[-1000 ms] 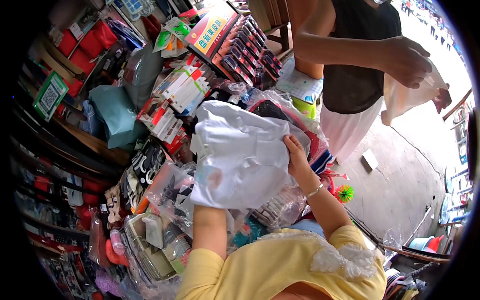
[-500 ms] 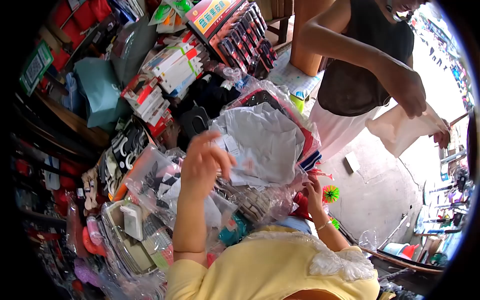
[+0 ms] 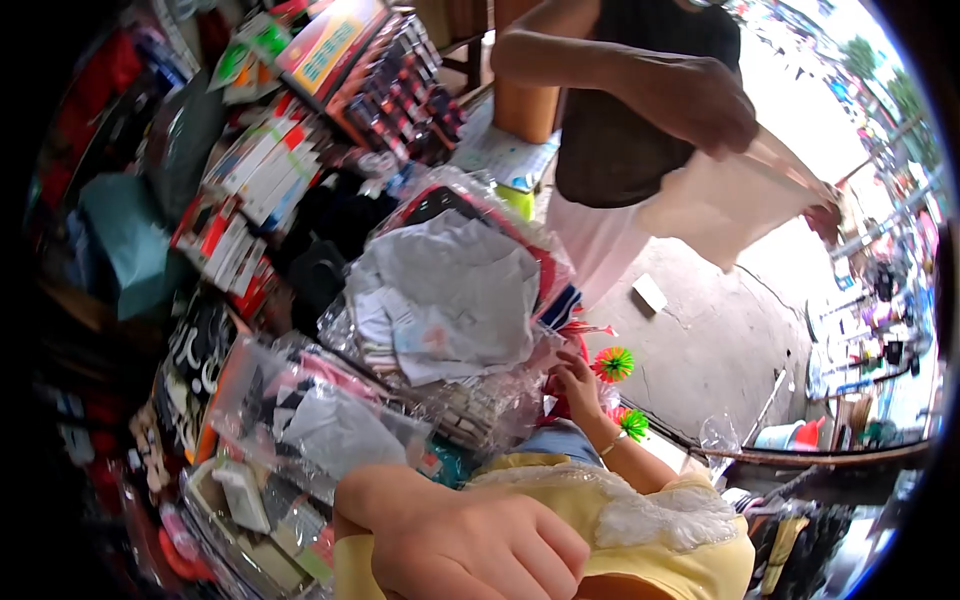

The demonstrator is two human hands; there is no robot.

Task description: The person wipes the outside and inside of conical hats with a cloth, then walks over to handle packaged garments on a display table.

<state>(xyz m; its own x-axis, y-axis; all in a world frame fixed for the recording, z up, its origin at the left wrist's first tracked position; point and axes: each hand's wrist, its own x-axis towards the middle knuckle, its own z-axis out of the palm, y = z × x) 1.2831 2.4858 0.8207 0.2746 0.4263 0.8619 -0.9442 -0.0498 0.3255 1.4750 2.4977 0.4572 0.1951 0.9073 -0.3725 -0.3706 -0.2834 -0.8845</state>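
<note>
My left hand (image 3: 480,540) is close to the camera, in front of the yellow top (image 3: 720,570). Its back faces up and its fingers curl under, so the palm side is hidden. My right hand (image 3: 578,388) rests by the edge of the pile, against crumpled clear plastic wrapping. Its fingers are partly spread, with nothing visible gripped. Ahead, a light grey folded cloth garment (image 3: 455,290) with a paper label lies on plastic-wrapped packs. Beside my right hand are spiky green-orange balls (image 3: 614,364).
Another person in a dark top (image 3: 625,130) stands at right, holding a pale cloth bag or sheet (image 3: 735,205). Boxed goods (image 3: 255,180) and a display rack (image 3: 390,90) stand at the upper left. A clear plastic bag (image 3: 330,430) and a tray (image 3: 285,575) lie at lower left.
My left hand has come back from above the grey garment to near my chest, its fingers now curled. The view has shifted right. My right hand stays by the wrapping.
</note>
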